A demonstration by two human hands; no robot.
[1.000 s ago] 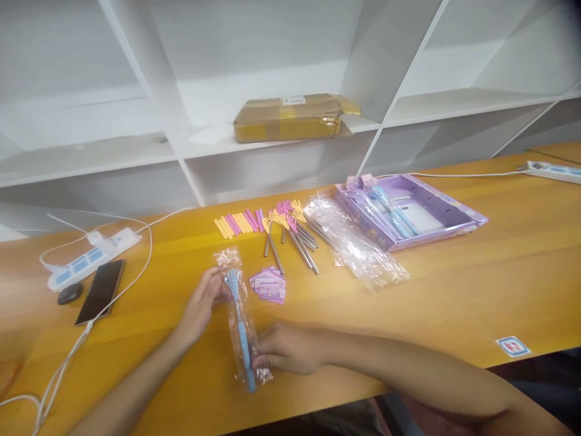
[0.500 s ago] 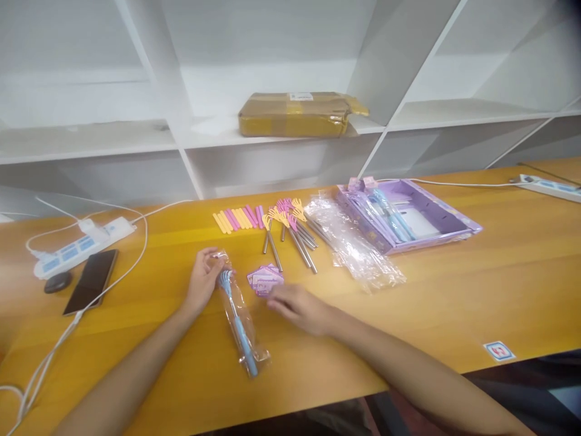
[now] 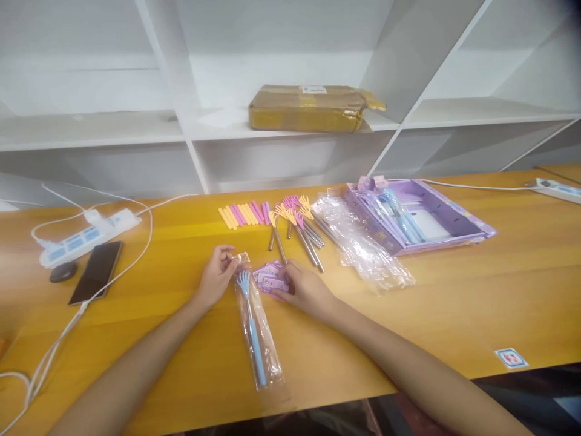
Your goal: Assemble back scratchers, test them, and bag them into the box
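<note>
A blue back scratcher [image 3: 256, 345] lies inside a clear plastic bag [image 3: 271, 357] on the table, its claw end pointing away from me. My left hand [image 3: 218, 272] pinches the top of this bag between thumb and fingers. To the right, my right hand [image 3: 308, 289] has its thumb and fingers closed at the edge of a small fanned pile of purple cards [image 3: 269, 278]; whether a card is lifted I cannot tell. Behind the cards lie several back scratcher heads [image 3: 290, 213] in yellow and pink on metal rods [image 3: 310, 248], beside a row of yellow and pink handles [image 3: 245, 214].
Clear plastic bags [image 3: 367, 251] lie against an open purple box [image 3: 447, 242] holding bagged blue and purple pieces. On the left are a power strip [image 3: 95, 236], a phone [image 3: 96, 272], a black mouse [image 3: 63, 272] and white cables. A cardboard box [image 3: 308, 112] rests on the shelf.
My right hand has come up to the cards and closed at their edge. The view has shifted slightly, and my left hand still holds the bag's top.
</note>
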